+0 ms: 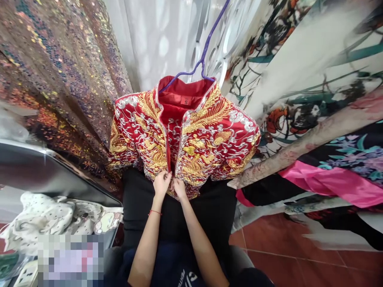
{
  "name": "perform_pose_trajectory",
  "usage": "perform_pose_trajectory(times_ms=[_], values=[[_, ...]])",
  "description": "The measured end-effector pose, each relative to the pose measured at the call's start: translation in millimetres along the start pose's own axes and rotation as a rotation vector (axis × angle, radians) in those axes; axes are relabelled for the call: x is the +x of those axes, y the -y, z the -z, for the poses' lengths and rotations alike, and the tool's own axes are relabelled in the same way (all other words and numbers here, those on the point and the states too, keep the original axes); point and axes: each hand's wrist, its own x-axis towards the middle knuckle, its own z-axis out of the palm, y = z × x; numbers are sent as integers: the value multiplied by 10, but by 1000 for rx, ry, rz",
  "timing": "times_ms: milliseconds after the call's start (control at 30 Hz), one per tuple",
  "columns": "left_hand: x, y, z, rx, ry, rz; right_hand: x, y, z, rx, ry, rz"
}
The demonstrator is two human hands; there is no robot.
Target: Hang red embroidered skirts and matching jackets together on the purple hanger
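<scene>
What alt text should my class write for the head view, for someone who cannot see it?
A person's left hand and right hand hold the lower front edges of a red stand-collared jacket embroidered in gold and silver, its front open, on a purple hanger. Sequinned fabric hangs at the picture's left, floral fabric at its right.

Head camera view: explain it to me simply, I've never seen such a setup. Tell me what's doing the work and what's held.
There is no machine here, just a person's two bare hands. The only picture comes from a camera worn on the head, looking forward and down, so the forearms enter from the bottom. The left hand, with a red bracelet at the wrist, and the right hand pinch the lower front edges of an embroidered red jacket. It hangs on a purple hanger. Black fabric shows below, and a dotted white cloth lies bunched at lower left.
</scene>
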Motion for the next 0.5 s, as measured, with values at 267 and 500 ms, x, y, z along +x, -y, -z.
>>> perform_pose_trajectory(times_ms=[267,500], values=[[-22,42,265,-7,-17,63,-197,201,315,-45,-116,111],[-135,-183,457,-69,-192,15,-837,1235,629,-42,94,405]])
